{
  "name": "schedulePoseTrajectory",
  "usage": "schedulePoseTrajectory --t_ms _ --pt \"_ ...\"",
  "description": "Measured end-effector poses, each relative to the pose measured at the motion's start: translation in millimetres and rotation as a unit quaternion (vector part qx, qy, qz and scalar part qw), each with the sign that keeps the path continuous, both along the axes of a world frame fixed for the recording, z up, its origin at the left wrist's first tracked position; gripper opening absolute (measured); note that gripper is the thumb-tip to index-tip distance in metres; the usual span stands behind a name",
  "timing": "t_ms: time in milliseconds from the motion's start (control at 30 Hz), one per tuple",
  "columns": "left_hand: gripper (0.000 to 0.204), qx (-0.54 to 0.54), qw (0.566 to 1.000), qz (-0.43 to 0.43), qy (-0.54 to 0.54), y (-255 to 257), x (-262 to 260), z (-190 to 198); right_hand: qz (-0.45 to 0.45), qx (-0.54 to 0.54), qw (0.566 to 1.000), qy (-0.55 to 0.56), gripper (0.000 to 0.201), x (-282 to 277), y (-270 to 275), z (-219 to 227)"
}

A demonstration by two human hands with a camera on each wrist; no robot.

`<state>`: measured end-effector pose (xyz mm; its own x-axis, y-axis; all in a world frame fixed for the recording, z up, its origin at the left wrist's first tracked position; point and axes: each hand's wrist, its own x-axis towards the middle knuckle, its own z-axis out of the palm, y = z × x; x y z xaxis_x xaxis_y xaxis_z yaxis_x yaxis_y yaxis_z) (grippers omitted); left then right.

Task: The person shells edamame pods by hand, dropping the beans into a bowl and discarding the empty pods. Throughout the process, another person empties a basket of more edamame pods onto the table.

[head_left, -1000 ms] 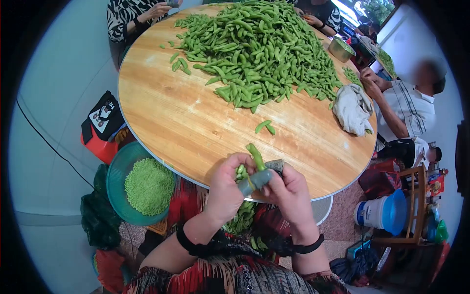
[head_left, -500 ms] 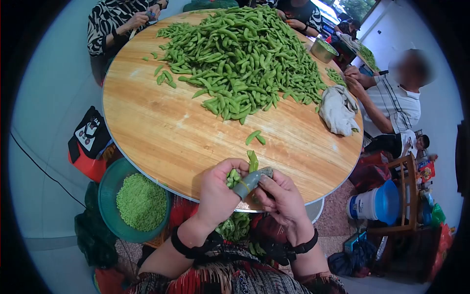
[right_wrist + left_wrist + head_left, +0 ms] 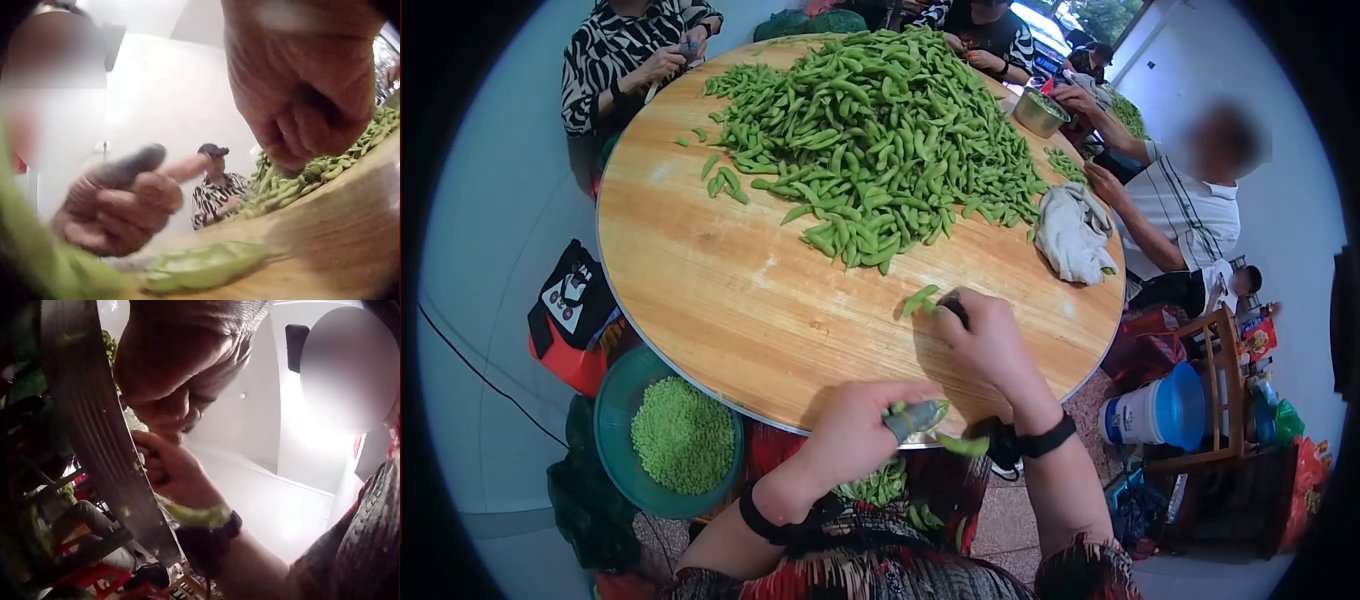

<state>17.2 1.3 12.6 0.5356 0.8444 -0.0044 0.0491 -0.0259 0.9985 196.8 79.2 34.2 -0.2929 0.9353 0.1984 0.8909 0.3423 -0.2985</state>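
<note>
My left hand (image 3: 850, 430) is near the front table edge, a grey cover with a yellow band on its thumb. Its fingers curl around green soybeans (image 3: 897, 408), mostly hidden in the palm; the index finger points forward. Just past its thumb, a green soybean pod (image 3: 962, 445) hangs loose in the air by the table edge. My right hand (image 3: 990, 340), with a dark thumb cover, reaches over the table. Its bent fingers pinch at one of two pods (image 3: 920, 299) lying apart from the heap. In the right wrist view its fingertips point down to the wood.
A large heap of pods (image 3: 890, 140) covers the far part of the round wooden table (image 3: 700, 300). A pale cloth (image 3: 1072, 235) and a metal bowl (image 3: 1040, 113) are at right. A green basin (image 3: 615, 440) of shelled beans stands below left. Other people sit around the table.
My right hand has left the left hand and moved forward to the two loose pods. The pod that was in my left hand has dropped away toward the table edge.
</note>
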Motion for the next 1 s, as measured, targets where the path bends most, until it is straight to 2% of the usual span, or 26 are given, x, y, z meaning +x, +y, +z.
schedulePoseTrajectory --t_ms 33,67,100,133,200,267,333,367,533,600,733,800,833,900,933,1000 --pt "0.031 -0.059 0.993 0.085 -0.062 3.5 0.6 -3.0 -0.042 -0.143 0.967 0.208 0.020 4.8 -6.9 3.0" --pt "0.034 -0.117 0.971 0.169 -0.123 6.8 1.4 -6.1 -0.081 -0.278 0.869 0.402 0.020 6.3 -14.5 6.3" --pt "0.038 -0.134 0.953 0.174 -0.209 9.6 4.3 -6.8 -0.076 -0.338 0.809 0.474 0.018 4.0 -25.1 14.7" --pt "0.038 -0.139 0.953 0.174 -0.206 11.3 4.5 -4.4 -0.079 -0.341 0.806 0.477 0.018 3.6 -33.0 14.9" --pt "0.038 -0.276 0.907 0.086 -0.308 11.9 5.2 1.1 -0.051 -0.465 0.631 0.619 0.015 3.0 -49.8 10.4" --pt "0.033 -0.284 0.900 0.099 -0.314 9.7 8.9 -8.8 -0.044 -0.481 0.611 0.627 0.016 -4.8 -62.0 10.0" --pt "0.027 -0.254 0.882 0.118 -0.379 10.0 8.4 -16.4 -0.023 -0.438 0.658 0.612 0.018 -8.0 -67.1 5.8" --pt "0.019 -0.244 0.876 0.128 -0.396 9.7 8.2 -17.2 -0.003 -0.437 0.663 0.608 0.021 -9.5 -68.9 6.2" --pt "0.020 -0.235 0.882 0.178 -0.367 7.0 10.0 -10.3 0.012 -0.437 0.663 0.608 0.024 -8.9 -80.2 9.0" --pt "0.018 -0.223 0.890 0.201 -0.343 5.3 12.8 -8.1 0.013 -0.428 0.713 0.556 0.023 -8.2 -79.8 7.7" --pt "0.019 -0.200 0.901 0.211 -0.322 4.3 13.8 -6.7 0.012 -0.390 0.727 0.564 0.021 -9.3 -80.9 -3.5" --pt "0.019 -0.228 0.905 0.100 -0.344 7.7 5.2 -11.6 0.014 -0.438 0.643 0.628 0.018 -8.4 -81.5 -1.0" --pt "0.019 -0.229 0.905 0.100 -0.344 9.5 4.5 -10.9 0.013 -0.439 0.643 0.628 0.018 -6.6 -81.3 0.2" --pt "0.022 -0.278 0.873 0.051 -0.396 11.7 3.6 -9.0 0.014 -0.512 0.515 0.688 0.016 -2.8 -81.4 1.5" --pt "0.022 -0.279 0.873 0.051 -0.397 12.0 4.3 -9.0 0.013 -0.512 0.515 0.688 0.016 -3.7 -81.4 -0.1" --pt "0.024 -0.242 0.902 0.071 -0.351 13.2 8.0 -8.7 -0.012 -0.425 0.623 0.657 0.014 -8.5 -81.1 -7.3"
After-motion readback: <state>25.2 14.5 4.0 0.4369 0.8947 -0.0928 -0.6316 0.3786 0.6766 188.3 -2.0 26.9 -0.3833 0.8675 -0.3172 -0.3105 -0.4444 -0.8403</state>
